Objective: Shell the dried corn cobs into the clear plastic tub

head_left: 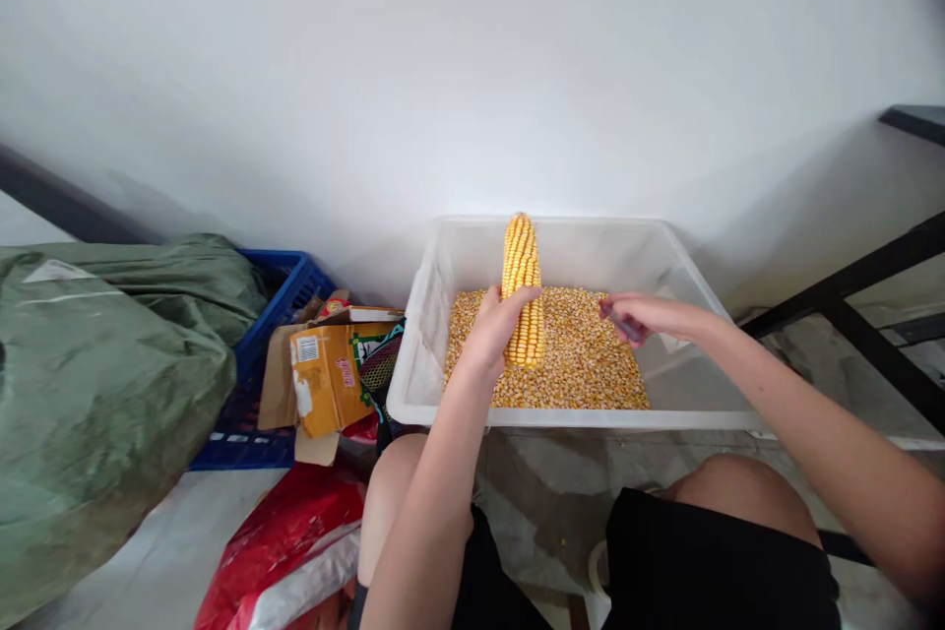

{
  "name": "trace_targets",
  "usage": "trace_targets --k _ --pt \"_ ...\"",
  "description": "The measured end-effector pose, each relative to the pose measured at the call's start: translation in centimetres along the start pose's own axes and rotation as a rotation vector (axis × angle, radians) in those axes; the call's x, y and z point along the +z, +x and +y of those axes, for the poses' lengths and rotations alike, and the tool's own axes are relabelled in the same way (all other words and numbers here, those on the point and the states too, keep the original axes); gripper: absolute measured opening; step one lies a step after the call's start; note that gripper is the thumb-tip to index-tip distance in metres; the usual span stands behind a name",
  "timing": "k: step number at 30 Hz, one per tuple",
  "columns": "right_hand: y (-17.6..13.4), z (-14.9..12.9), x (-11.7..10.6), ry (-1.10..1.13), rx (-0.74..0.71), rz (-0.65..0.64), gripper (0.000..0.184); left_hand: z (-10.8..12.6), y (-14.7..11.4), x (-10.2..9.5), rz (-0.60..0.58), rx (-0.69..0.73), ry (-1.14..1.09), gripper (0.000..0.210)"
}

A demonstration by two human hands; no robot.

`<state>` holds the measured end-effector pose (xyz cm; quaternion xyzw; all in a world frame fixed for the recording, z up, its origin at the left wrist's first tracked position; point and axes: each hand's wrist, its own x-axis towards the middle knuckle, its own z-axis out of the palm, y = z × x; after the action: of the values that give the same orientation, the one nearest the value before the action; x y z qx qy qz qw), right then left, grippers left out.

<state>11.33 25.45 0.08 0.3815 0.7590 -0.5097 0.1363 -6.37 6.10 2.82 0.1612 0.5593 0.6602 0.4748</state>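
My left hand is wrapped round the lower part of a corn cob, holding it nearly upright above a white plastic tub. Rows of yellow kernels still cover the cob's visible side. Over the tub's right part, my right hand is closed, apart from the cob. A small greyish thing shows at its fingers, too blurred to name. Loose corn kernels cover much of the tub's floor, thickest at the left and middle.
Left of the tub, a blue plastic crate holds flattened cardboard. A large green sack leans against it. Nearer me lies a red plastic bag. Black metal bars stand at the right, and a white wall rises behind.
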Motion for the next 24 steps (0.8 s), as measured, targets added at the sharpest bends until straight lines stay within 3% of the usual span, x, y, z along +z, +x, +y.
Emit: trace_targets --k 3,5,8,14,24 --pt "-4.7 -2.0 0.6 0.334 -0.249 0.145 0.028 0.0 -0.3 0.3 0.001 -0.007 -0.077 0.043" --pt "-7.2 -2.8 2.1 0.298 -0.318 0.182 0.039 0.0 -0.7 0.4 0.016 0.014 -0.078 0.043" --pt "-9.3 -3.4 4.8 0.113 -0.424 0.189 0.039 -0.2 -1.1 0.4 0.022 0.025 -0.048 0.042" --pt "-9.8 -4.5 7.4 -0.062 -0.573 0.246 0.035 -0.9 -1.2 0.8 0.012 0.068 0.025 0.04" --pt "-9.2 -4.4 7.6 -0.016 -0.603 0.232 0.033 -1.2 -1.3 1.0 -0.003 0.154 0.102 0.04"
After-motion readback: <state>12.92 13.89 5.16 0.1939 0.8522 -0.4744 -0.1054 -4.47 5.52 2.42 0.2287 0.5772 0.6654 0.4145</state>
